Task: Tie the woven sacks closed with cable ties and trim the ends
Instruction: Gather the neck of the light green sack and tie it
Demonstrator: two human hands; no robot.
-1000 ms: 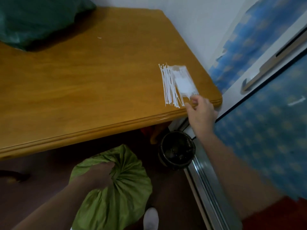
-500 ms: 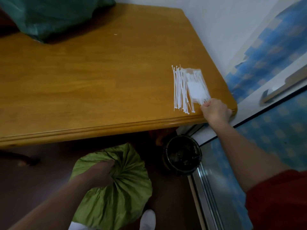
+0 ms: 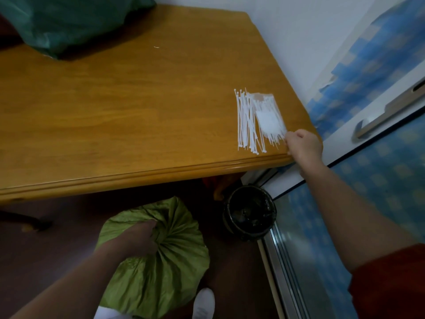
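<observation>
A light green woven sack point(image 3: 161, 268) stands on the dark floor below the table edge. My left hand point(image 3: 140, 238) grips its gathered neck. A pile of white cable ties point(image 3: 255, 120), partly in a clear bag, lies near the right front corner of the wooden table point(image 3: 126, 107). My right hand point(image 3: 303, 146) rests at that corner with curled fingers pinching the near ends of the ties. A dark green sack point(image 3: 69, 21) lies on the table's far left.
A black bucket point(image 3: 250, 212) stands on the floor under the table's right corner, beside a sliding door track point(image 3: 282, 272). A blue patterned door with a handle point(image 3: 386, 113) fills the right side. My white shoe point(image 3: 204, 305) is next to the sack.
My right hand has shifted slightly along the table corner to the ties' near ends. The left hand keeps its grip on the sack neck. The camera has moved a little.
</observation>
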